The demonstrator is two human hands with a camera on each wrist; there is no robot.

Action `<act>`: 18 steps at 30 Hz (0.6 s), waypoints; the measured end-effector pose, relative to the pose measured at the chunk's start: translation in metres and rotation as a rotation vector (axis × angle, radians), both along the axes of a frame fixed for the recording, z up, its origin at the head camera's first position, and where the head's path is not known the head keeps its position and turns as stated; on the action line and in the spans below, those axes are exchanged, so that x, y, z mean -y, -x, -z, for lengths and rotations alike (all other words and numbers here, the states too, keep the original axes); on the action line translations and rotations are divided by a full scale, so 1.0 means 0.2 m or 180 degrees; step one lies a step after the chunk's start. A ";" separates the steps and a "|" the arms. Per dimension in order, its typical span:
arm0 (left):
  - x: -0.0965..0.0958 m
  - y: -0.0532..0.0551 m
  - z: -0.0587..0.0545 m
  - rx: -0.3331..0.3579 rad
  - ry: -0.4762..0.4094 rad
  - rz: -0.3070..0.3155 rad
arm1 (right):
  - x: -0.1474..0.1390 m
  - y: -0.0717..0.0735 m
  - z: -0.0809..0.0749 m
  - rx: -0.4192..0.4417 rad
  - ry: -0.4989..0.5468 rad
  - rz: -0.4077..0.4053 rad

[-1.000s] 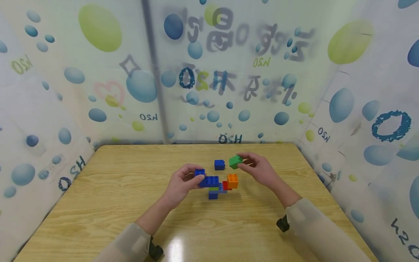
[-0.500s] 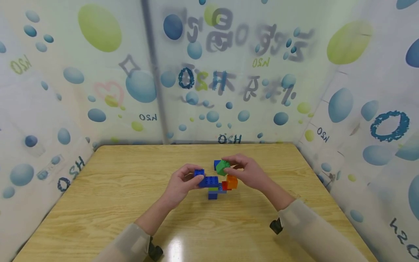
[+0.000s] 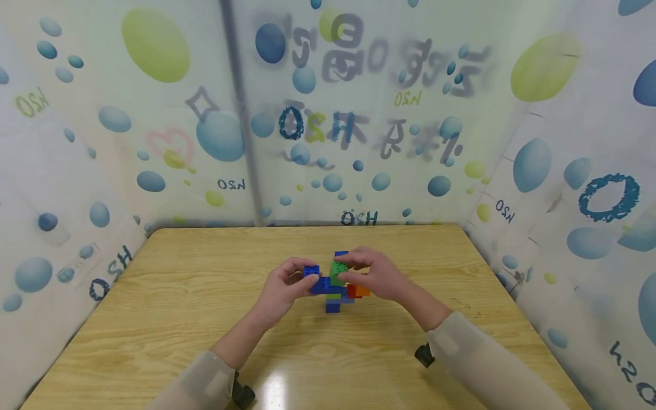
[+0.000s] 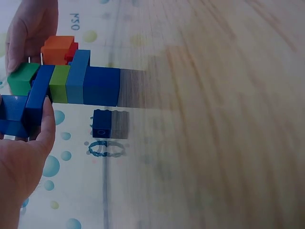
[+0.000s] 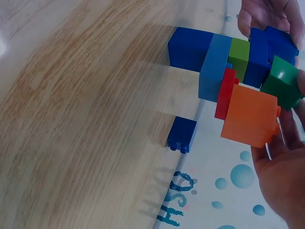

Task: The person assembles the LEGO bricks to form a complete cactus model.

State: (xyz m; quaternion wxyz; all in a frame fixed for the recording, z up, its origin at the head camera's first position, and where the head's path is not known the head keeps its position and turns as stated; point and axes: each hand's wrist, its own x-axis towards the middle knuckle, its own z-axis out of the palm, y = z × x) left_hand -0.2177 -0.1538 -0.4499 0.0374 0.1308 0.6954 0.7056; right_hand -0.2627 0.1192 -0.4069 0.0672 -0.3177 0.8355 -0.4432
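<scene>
A stack of toy bricks stands on the table: a dark blue base (image 4: 101,86), a light blue brick (image 4: 78,77), a lime brick (image 4: 59,84) and a long blue brick (image 4: 39,98) on top. On the light blue brick's right side sit a red brick (image 5: 225,95) and an orange brick (image 5: 250,115). My left hand (image 3: 278,293) grips the upper blue brick (image 3: 311,271) at the long brick's left end, thumb in front. My right hand (image 3: 380,278) pinches a green brick (image 3: 336,273) right at the top of the long brick's right end, above the orange one.
A loose small blue brick (image 5: 182,134) lies on the wooden table (image 3: 205,319) behind the stack, partly covered by the right hand in the head view. A patterned curtain (image 3: 318,188) borders the table at the back and sides.
My right hand has carried the green brick leftward and down, from right of the loose blue brick to the top of the long blue brick. The left hand keeps its hold.
</scene>
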 end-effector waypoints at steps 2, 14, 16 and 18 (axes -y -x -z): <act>0.00 0.00 0.00 -0.0010 -0.0010 0.0005 | 0.01 -0.01 0.00 -0.0006 -0.0012 -0.0025; 0.01 0.00 0.01 -0.0042 0.0023 -0.0009 | 0.05 -0.02 0.00 -0.0033 -0.0089 0.0029; 0.01 -0.01 0.00 -0.0034 0.0019 -0.0011 | 0.05 -0.02 0.00 -0.0026 -0.0081 0.0037; 0.00 -0.01 0.01 -0.0037 0.0022 -0.0015 | 0.05 -0.02 0.01 -0.0018 -0.0068 0.0036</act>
